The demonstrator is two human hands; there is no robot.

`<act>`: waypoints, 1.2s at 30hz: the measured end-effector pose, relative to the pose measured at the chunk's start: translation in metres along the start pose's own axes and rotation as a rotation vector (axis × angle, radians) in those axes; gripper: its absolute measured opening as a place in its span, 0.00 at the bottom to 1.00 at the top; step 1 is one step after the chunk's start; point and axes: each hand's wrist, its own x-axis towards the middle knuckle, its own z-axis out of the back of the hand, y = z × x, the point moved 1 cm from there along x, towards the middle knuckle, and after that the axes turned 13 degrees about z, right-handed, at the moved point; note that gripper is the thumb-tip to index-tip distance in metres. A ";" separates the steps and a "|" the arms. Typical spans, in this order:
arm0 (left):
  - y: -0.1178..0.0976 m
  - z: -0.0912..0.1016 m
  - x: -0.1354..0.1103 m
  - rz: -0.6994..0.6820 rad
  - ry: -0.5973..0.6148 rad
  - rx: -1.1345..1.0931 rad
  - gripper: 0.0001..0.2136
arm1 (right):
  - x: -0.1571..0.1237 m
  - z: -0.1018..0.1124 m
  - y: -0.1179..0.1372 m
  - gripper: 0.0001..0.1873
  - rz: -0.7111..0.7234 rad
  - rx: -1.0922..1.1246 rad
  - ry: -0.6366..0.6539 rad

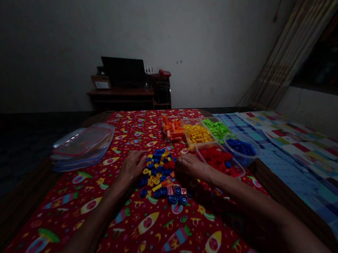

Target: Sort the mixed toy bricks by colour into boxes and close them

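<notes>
A heap of small mixed plastic blocks, blue, yellow, orange and red, lies on the red patterned cloth. My left hand rests on the heap's left edge with its fingers spread flat. My right hand lies at the heap's right edge, fingers curled down among the blocks; what they hold is hidden. Beside my right hand stand clear tubs: red blocks, blue blocks, yellow blocks, orange blocks and green blocks.
A stack of clear lids lies at the table's left side. A checked cloth covers a lower surface on the right. A desk with a dark monitor stands against the far wall. The room is dim.
</notes>
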 end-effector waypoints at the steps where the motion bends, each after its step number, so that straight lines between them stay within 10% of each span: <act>1: 0.005 -0.005 -0.002 0.012 0.004 -0.008 0.22 | 0.001 0.000 0.000 0.05 0.015 0.004 0.012; 12: 0.000 -0.023 -0.013 -0.024 0.125 -0.070 0.25 | 0.017 0.068 -0.021 0.09 -0.197 0.357 0.035; 23: 0.007 -0.027 -0.010 -0.063 0.108 -0.092 0.25 | -0.040 0.135 -0.136 0.12 -0.775 0.027 -0.128; 29: 0.010 -0.027 -0.010 -0.075 0.098 -0.075 0.25 | -0.074 0.142 -0.123 0.19 -0.585 0.123 -0.463; 36: 0.009 -0.028 -0.011 -0.064 0.099 -0.089 0.23 | -0.011 0.132 -0.108 0.14 -0.575 0.222 -0.344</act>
